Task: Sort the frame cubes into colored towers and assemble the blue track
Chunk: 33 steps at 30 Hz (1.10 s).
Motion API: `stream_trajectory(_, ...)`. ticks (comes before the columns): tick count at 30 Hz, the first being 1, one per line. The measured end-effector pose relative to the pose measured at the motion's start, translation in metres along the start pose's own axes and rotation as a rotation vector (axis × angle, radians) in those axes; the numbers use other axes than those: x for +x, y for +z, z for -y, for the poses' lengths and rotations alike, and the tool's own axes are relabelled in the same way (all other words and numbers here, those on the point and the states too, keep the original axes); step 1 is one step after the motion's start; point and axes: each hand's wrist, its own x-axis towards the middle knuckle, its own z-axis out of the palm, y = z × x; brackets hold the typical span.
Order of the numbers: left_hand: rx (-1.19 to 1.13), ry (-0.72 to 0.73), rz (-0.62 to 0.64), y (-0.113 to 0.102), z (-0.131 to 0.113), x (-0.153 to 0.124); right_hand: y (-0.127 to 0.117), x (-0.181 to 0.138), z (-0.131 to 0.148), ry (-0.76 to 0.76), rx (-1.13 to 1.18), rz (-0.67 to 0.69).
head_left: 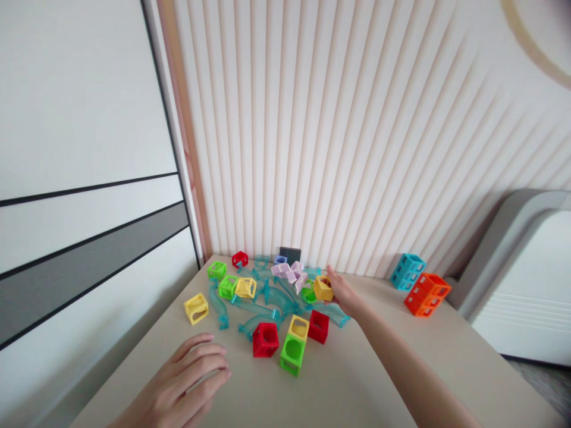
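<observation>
My right hand (339, 291) reaches to the back of the table and grips a yellow cube block (323, 289) with a round opening. A green block (308, 292) lies just left of it, partly hidden. At the front left is my left hand (190, 380), its fingers stretched and slightly bent, holding nothing. Nearest to it are a red cube block (265, 340) and a yellow cube block (196, 309). Farther right, a yellow block (298, 327) and a green block (293, 353) sit together, touching, beside another red block (318, 327).
Translucent teal track pieces (281, 299) and pale purple pieces (292, 273) lie in the middle. More green, yellow and red blocks are at the back left. A blue stack (407, 272) and an orange stack (427, 295) stand at the right, near the ribbed wall (312, 131).
</observation>
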Motion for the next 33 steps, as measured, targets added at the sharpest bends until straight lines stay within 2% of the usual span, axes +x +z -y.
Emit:
stream_trajectory(6, -0.025, -0.012, -0.03, 0.007, -0.007, 0.014, -0.003, -0.008, 0.009, 0.124, 0.137, 0.118)
stream_trajectory(15, -0.074, 0.028, -0.082, 0.024, -0.019, 0.034, -0.004, -0.019, 0.015, 0.129, 0.359, 0.27)
stream_trajectory(18, -0.104, 0.017, -0.048, 0.03, -0.025, 0.04, 0.0, -0.022, 0.02, 0.104, 0.432, 0.213)
stream_trajectory(21, -0.083, -0.026, 0.014, 0.037, -0.029, 0.046, 0.005, -0.031, 0.022, 0.019, 0.469, 0.06)
stream_trajectory(24, -0.042, -0.067, 0.049, 0.045, -0.03, 0.048, 0.01, -0.051, 0.015, -0.097, 0.426, -0.074)
stream_trajectory(26, -0.03, -0.078, 0.064, 0.05, -0.031, 0.045, 0.012, -0.071, 0.004, -0.148, 0.368, -0.097)
stream_trajectory(29, -0.048, -0.095, 0.1, 0.054, -0.034, 0.041, 0.014, -0.103, -0.014, -0.179, 0.282, -0.051)
stream_trajectory(33, -0.08, -0.169, 0.184, 0.058, -0.044, 0.048, 0.02, -0.134, -0.028, -0.237, 0.178, 0.117)
